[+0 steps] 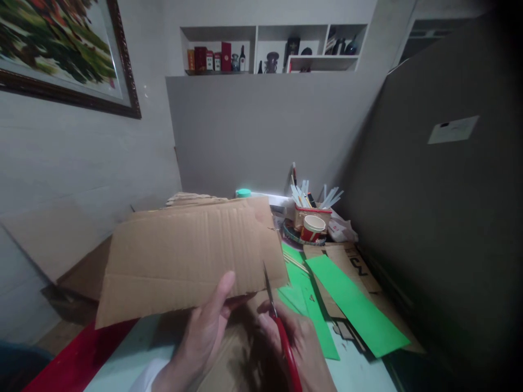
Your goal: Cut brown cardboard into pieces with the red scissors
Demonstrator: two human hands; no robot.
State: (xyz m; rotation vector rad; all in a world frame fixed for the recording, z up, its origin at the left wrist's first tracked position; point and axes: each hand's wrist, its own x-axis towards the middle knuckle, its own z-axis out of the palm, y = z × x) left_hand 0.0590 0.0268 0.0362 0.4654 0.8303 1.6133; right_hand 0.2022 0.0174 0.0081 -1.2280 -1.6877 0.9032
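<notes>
A flat piece of brown cardboard (183,250) is held up over the table, its left end lower than its right. My left hand (204,326) grips its bottom edge, thumb on the near face and fingers behind. My right hand (296,337) is closed on red-handled scissors (284,340). One scissor blade shows in front of the cardboard near its lower right corner, pointing up; the other blade is hidden. The right edge of the cardboard is uneven, with a small tear.
Green sheets (355,305) and cardboard pieces (362,267) lie at the right. Behind them stand a paper cup (312,227) and a basket (301,213) of white sticks and pens. More cardboard (196,199) is stacked behind the held piece. A grey panel (429,190) rises at the right.
</notes>
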